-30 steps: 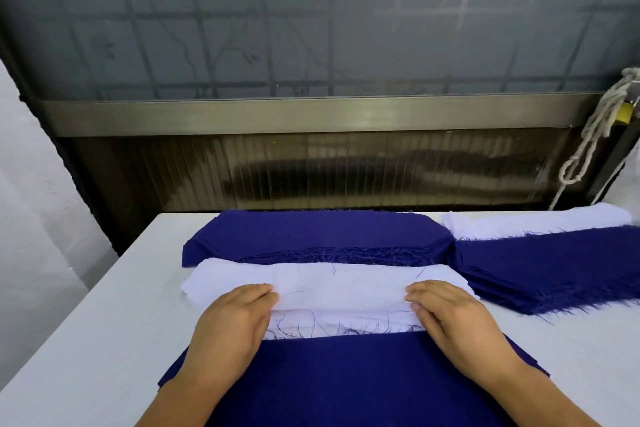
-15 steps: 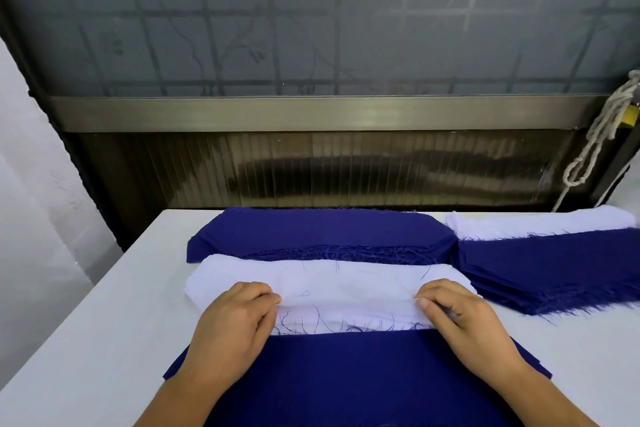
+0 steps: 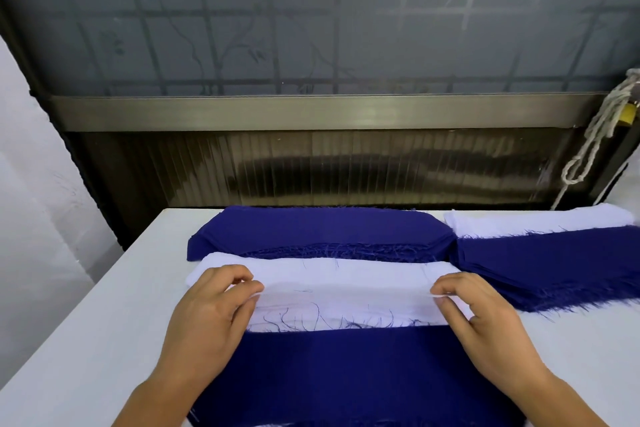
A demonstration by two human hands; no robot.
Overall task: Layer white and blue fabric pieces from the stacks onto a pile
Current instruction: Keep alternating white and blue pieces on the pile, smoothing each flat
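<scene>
- Both hands are down on the white tabletop (image 3: 86, 340), working at the white stack (image 3: 346, 274) in the middle.
- The left hand (image 3: 211, 312) has its fingers curled and pinches the left end of the top white piece (image 3: 346, 302), raising that end a little off the stack.
- The right hand (image 3: 481, 319) pinches the right end of the same piece between thumb and fingertips, so the near edge is held between the two hands.
- Loose dark threads lie along the frayed near edge of the white fabric.
- Nearest the person lies the blue pile (image 3: 346, 374), its far edge just under the white fabric.
- Behind the white stack sits a folded blue stack (image 3: 318, 232), touching it along a frayed edge.
- To the right, just beside these, is another blue stack (image 3: 554, 267), with a second white stack (image 3: 540, 222) behind it.
- A knotted rope (image 3: 595, 139) hangs by the window frame (image 3: 311, 111) at far right.
</scene>
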